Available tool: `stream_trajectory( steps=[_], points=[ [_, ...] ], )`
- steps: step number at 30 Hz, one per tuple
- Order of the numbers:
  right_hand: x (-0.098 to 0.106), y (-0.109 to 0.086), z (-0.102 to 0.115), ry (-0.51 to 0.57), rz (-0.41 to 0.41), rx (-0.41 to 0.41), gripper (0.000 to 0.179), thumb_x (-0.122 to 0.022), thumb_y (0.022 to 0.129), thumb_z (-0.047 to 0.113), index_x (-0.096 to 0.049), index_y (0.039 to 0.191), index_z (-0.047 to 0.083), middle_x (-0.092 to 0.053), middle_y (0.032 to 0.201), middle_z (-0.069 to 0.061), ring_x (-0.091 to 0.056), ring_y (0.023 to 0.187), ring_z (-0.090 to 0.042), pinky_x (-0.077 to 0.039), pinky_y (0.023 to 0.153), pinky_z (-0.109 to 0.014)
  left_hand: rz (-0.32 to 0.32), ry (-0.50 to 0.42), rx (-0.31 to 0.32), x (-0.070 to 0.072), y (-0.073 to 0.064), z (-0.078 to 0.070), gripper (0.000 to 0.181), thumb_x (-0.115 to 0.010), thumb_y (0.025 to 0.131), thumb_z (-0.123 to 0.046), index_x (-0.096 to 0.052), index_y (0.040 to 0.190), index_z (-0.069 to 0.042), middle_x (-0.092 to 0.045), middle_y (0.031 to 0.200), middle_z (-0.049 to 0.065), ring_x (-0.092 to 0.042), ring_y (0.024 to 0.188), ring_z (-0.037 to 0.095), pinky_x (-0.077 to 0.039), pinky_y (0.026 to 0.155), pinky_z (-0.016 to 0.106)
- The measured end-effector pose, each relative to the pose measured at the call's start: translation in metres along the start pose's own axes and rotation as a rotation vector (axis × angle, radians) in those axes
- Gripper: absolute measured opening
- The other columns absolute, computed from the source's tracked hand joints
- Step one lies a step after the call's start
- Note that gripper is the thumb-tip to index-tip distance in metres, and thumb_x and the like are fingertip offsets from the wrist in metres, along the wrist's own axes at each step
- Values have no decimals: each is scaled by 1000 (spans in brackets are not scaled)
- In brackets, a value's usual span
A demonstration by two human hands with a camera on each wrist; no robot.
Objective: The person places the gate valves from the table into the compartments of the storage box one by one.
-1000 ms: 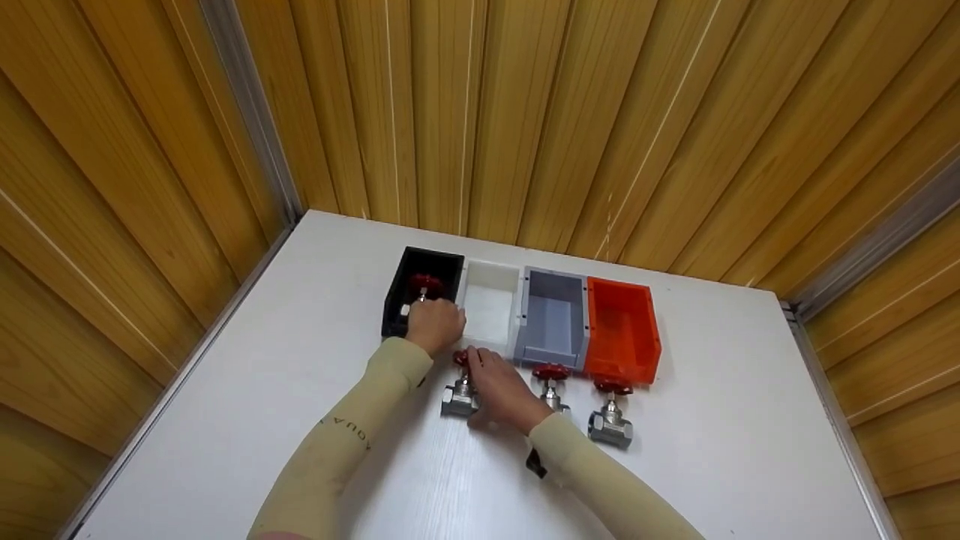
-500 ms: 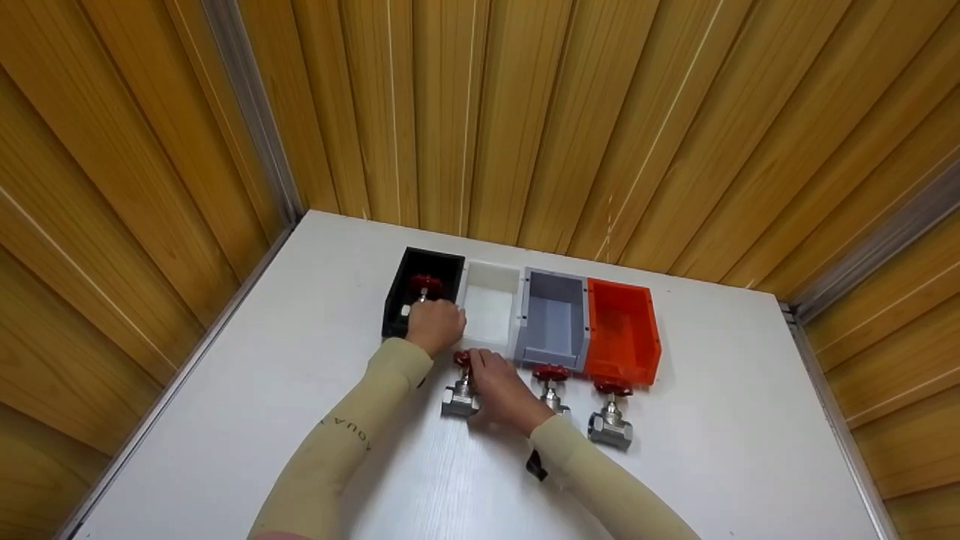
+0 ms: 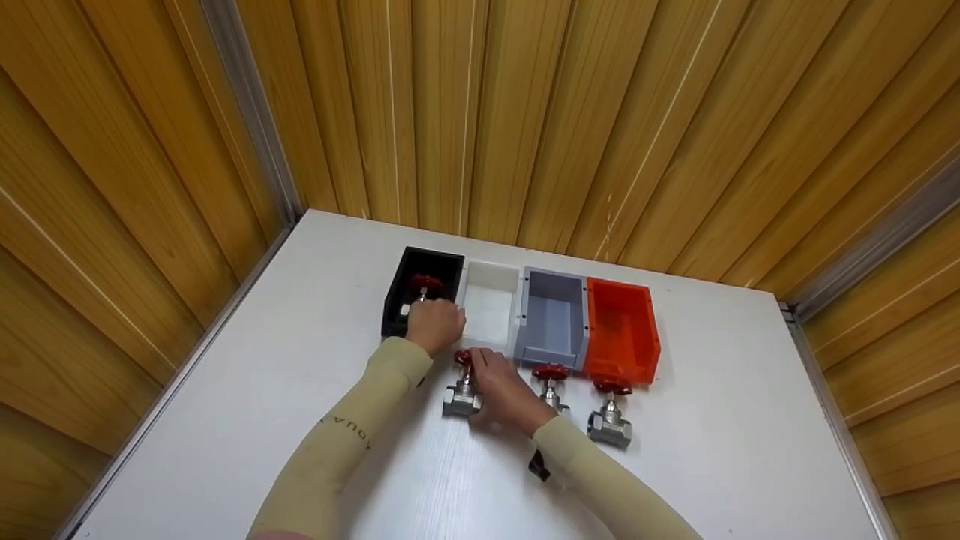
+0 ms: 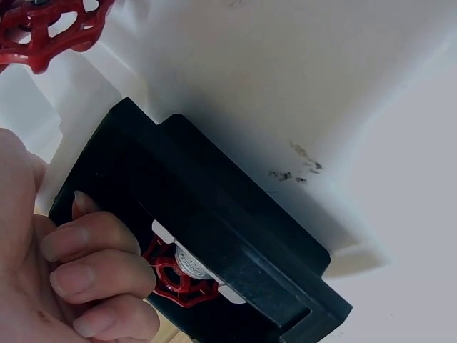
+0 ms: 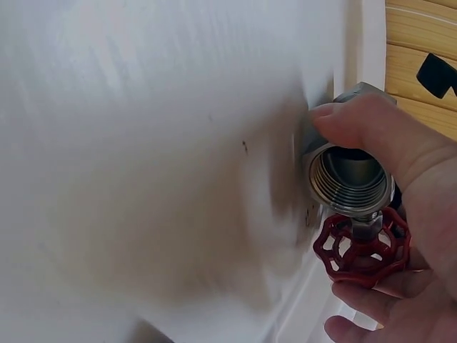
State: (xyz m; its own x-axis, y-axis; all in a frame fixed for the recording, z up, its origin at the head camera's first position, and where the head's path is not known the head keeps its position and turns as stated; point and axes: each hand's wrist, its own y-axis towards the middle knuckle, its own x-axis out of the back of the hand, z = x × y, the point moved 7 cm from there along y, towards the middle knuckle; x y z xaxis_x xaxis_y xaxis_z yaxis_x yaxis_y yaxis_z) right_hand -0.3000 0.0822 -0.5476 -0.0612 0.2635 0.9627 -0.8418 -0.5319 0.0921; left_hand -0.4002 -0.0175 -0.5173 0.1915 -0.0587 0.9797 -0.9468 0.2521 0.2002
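Note:
My right hand (image 3: 510, 390) grips a gate valve (image 3: 462, 401) standing on the table in front of the white bin. In the right wrist view the thumb lies along its metal body (image 5: 350, 182), and the fingers reach its red handwheel (image 5: 363, 246). My left hand (image 3: 436, 325) is at the front right corner of the black bin (image 3: 396, 296). Its fingers (image 4: 93, 275) are curled in the left wrist view, with nothing visible in them; the thumb is hidden. A second gate valve (image 4: 187, 275) is inside the black bin, partly covered by those fingers.
White (image 3: 491, 304), grey (image 3: 555, 319) and orange bins (image 3: 622, 330) stand in a row right of the black one. Two more gate valves, a partly hidden one (image 3: 551, 386) and a right-hand one (image 3: 611, 420), stand before the grey and orange bins. Wood-look walls (image 3: 510, 112) enclose the table (image 3: 720, 420).

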Motion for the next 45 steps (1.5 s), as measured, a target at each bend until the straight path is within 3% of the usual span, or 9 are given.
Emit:
stream_trajectory(
  steps=[7, 14, 19, 35, 45],
  points=[
    [4, -3, -2, 36, 17, -4, 118, -93, 53, 34, -31, 144, -6, -47, 138, -21, -48, 126, -37, -37, 110, -44, 4, -2, 0, 1, 0, 0, 51, -47, 99, -35, -62, 61, -4, -67, 66, 12, -65, 59, 27, -53, 54, 43],
    [7, -4, -4, 18, 25, -10, 120, -93, 54, 38, -29, 146, -4, -45, 142, -21, -46, 130, -37, -35, 112, -44, 0, -2, 1, 1, -1, 0, 49, -47, 99, -35, -63, 64, -4, -68, 67, 12, -66, 60, 28, -53, 55, 43],
    [8, -3, -7, 66, 41, -25, 121, -93, 55, 36, -26, 148, -3, -41, 146, -21, -44, 133, -36, -34, 113, -42, -12, 1, -3, 1, -1, 0, 49, -47, 99, -35, -64, 64, -5, -68, 68, 11, -66, 60, 28, -53, 55, 43],
    [21, 1, -7, 58, -19, 28, 118, -94, 55, 35, -29, 145, -4, -45, 140, -21, -46, 129, -34, -38, 110, -39, 1, -39, 7, -1, -1, 1, 48, -49, 98, -35, -65, 65, -4, -70, 71, 13, -67, 63, 29, -54, 57, 44],
    [26, 3, -15, 142, 14, -37, 118, -93, 58, 31, -24, 149, 2, -38, 147, -16, -39, 135, -31, -38, 110, -39, 43, -27, 10, -4, 1, 1, 49, -45, 100, -36, -68, 71, -4, -71, 75, 12, -68, 67, 29, -54, 59, 44]
  ],
)
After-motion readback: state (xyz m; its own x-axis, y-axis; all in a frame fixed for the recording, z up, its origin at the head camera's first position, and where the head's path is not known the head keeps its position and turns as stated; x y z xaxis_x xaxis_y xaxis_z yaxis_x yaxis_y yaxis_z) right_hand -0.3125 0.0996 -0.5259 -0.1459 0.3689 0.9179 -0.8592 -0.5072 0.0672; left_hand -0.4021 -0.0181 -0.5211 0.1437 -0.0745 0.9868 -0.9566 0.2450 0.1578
